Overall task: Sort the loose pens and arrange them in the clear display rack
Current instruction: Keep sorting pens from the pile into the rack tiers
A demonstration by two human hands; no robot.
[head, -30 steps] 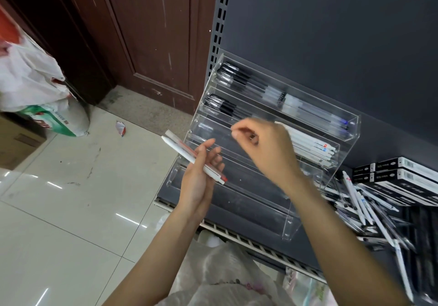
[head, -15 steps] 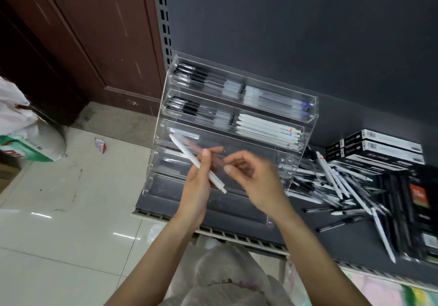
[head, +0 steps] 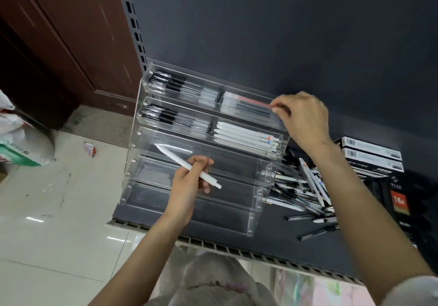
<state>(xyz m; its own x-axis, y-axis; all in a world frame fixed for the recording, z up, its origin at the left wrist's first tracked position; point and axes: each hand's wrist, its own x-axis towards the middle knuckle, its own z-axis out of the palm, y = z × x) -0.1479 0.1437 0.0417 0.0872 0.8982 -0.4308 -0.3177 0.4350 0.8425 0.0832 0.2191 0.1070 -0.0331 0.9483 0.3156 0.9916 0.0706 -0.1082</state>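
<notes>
Left hand (head: 187,184): fingers curled round one white pen (head: 189,167), held slantwise in front of the rack's middle tiers. Right hand (head: 304,117): fingertips pinch a red pen (head: 254,101) at its end, the pen lying along the right half of the top tier. Clear rack (head: 142,139): top two tiers hold black pens (head: 166,85) at left; second tier holds white pens (head: 246,136) at right. Loose pens (head: 305,191): heaped on the dark shelf (head: 272,237) just right of the rack. Boxes (head: 372,153): right of the heap.
</notes>
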